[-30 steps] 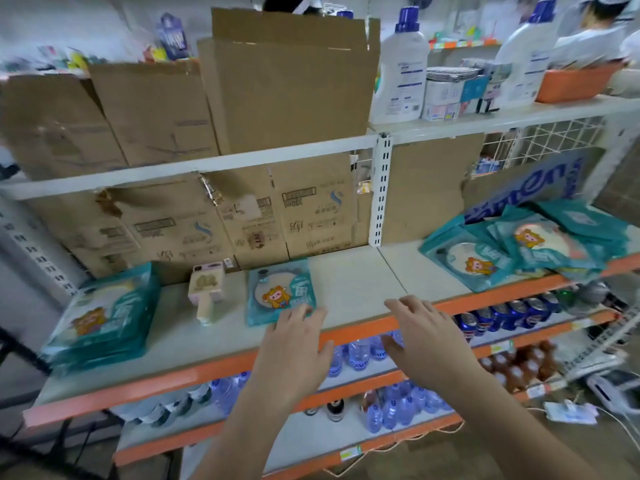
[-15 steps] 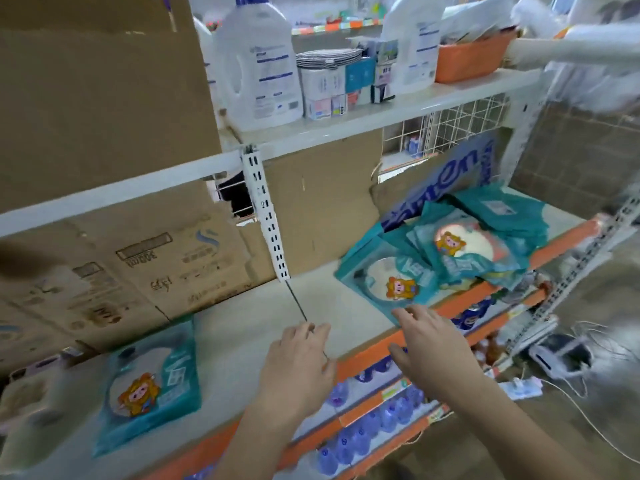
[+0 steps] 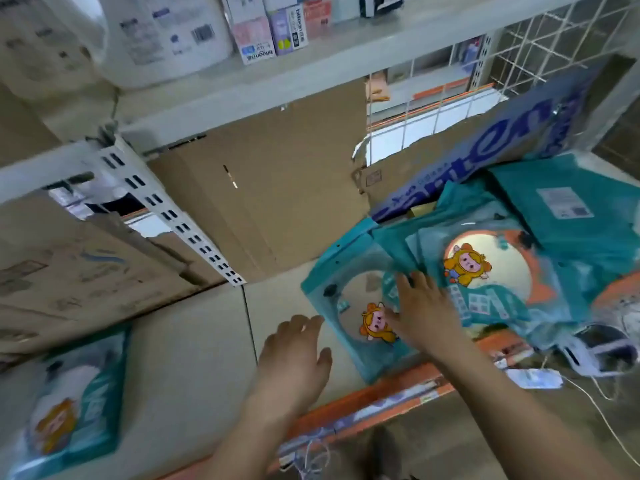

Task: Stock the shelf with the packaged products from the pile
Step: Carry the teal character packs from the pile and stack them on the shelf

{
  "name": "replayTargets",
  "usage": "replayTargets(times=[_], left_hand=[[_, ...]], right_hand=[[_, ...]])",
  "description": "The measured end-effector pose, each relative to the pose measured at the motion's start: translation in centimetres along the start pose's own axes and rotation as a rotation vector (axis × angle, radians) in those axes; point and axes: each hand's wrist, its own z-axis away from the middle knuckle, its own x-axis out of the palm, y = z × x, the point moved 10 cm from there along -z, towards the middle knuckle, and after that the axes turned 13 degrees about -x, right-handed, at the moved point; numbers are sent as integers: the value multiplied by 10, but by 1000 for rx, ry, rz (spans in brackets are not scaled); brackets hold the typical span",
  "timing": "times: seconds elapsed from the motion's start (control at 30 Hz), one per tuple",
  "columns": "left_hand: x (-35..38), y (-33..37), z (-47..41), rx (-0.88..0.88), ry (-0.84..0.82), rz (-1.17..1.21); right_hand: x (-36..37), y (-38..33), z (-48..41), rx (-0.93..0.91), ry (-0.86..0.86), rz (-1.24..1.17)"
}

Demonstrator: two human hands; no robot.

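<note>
Right hand [image 3: 424,311] lies flat, fingers spread, on the nearest teal pack [image 3: 346,317] in the pile [image 3: 502,271]; left hand [image 3: 294,355], fingers loosely apart, hovers empty over the shelf [image 3: 194,358].

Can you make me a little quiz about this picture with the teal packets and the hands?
1. True or false: the right hand rests on the pile of teal plastic packets with cartoon pictures.
2. Which colour is the front edge of the grey metal shelf? A) orange B) green C) purple
3. Fill in: the left hand holds ____.

Key: 1 true. 2 A. 3 nothing; it is open above the bare shelf, beside the pile.
</note>
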Motion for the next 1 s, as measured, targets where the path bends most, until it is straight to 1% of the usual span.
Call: replayTargets(times=[0.17, 0.3, 0.5, 0.63, 0.73, 0.87, 1.0], left_hand=[[-14, -13, -18, -74, 5, 43], [-19, -24, -25, -85, -12, 101], [-20, -41, -26, -91, -17, 168], [-29, -61, -21, -88, 5, 190], [-40, -84, -14, -97, 22, 195], [-42, -117, -2, -111, 19, 204], [-32, -151, 10, -150, 4, 204]], right_hand=[[8, 4, -28, 38, 2, 45], [10, 2, -39, 48, -33, 20], [23, -9, -41, 47, -151, -80], [38, -42, -34, 20, -197, -103], [50, -75, -27, -19, -193, -87], [58, -123, -21, -113, -92, -86], [69, -173, -21, -184, -65, -61]])
